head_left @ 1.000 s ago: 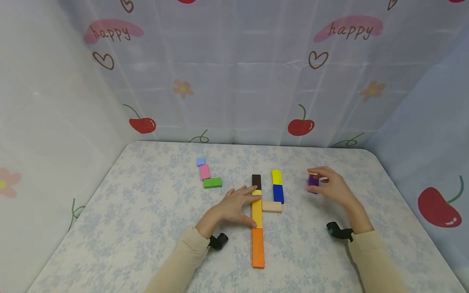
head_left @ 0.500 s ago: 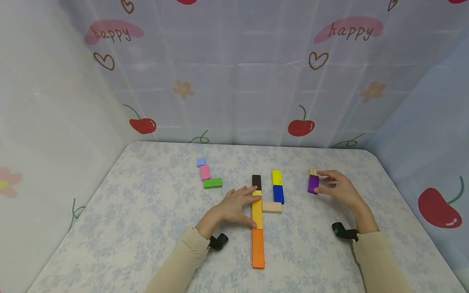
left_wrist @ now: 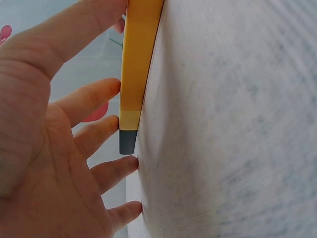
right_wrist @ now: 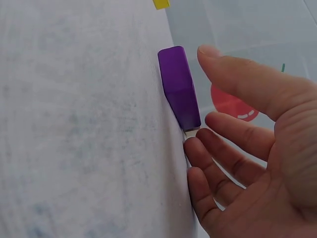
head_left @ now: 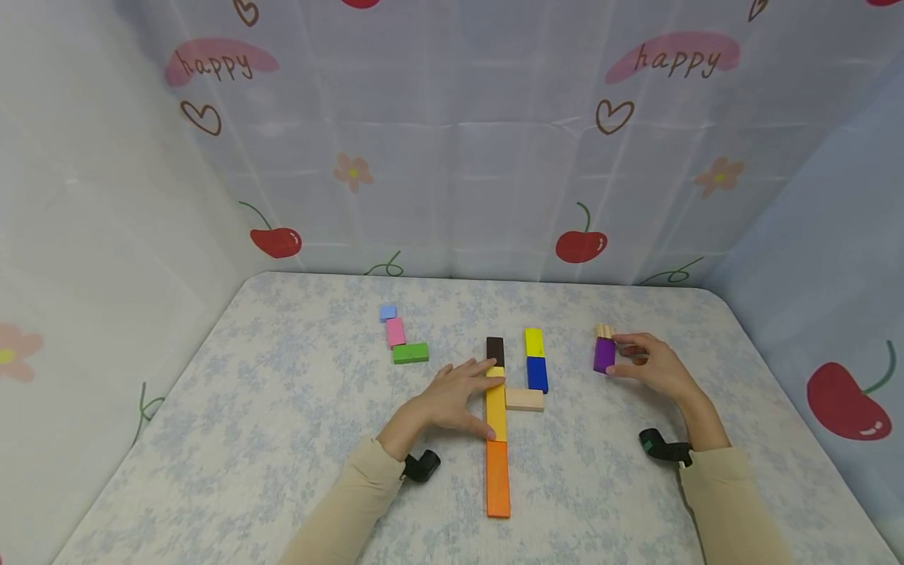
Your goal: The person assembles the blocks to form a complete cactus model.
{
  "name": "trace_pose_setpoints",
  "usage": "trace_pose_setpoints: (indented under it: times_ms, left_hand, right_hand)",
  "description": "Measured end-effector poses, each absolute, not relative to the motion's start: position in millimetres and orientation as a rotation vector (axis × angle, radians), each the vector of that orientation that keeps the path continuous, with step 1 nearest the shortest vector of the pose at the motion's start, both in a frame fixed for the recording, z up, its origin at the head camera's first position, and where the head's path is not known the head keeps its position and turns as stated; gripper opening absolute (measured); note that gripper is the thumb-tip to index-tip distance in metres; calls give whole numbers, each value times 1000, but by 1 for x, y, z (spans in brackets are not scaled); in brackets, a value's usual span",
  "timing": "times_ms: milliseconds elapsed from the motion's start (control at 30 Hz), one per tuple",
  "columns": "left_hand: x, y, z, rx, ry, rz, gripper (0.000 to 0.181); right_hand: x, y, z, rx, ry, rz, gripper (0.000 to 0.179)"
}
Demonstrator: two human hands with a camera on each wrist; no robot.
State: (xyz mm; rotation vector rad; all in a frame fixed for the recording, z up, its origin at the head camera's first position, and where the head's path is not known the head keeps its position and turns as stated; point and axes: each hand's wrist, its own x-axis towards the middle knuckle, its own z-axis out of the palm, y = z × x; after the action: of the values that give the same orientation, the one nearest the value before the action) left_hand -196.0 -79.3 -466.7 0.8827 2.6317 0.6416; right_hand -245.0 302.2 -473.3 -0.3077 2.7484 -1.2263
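Note:
My left hand (head_left: 448, 400) lies over a yellow block (head_left: 496, 412) in the head view, its fingers spread. In the left wrist view its fingertips are at the side of the yellow block (left_wrist: 140, 54). A dark brown block (head_left: 495, 351) and an orange block (head_left: 497, 479) lie in line with the yellow one. On the right, my right hand (head_left: 657, 365) is beside a purple block (head_left: 603, 355), fingers loosely bent. The right wrist view shows a gap between the thumb and the purple block (right_wrist: 179, 87). Small ridged wooden pieces (head_left: 603, 331) lie against its far end.
A plain wooden block (head_left: 524, 400) juts from the yellow block's right side. Above it are a blue block (head_left: 537, 374) and a bright yellow block (head_left: 534, 342). Farther left lie green (head_left: 410, 353), pink (head_left: 395, 333) and light blue (head_left: 388, 314) blocks. Patterned curtains surround the table (head_left: 247, 439).
My right hand has let go of the purple block and drawn back to the right, uncovering it and the wooden pieces. My left hand stays in place.

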Motion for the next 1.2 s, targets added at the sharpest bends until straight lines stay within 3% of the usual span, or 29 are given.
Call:
trace_pose_setpoints:
  times_ms: [1200]
  left_hand:
    - [-197,-80,-467,888,2640,614,87]
  right_hand:
    - [-248,297,-479,-284,2816,-1176,67]
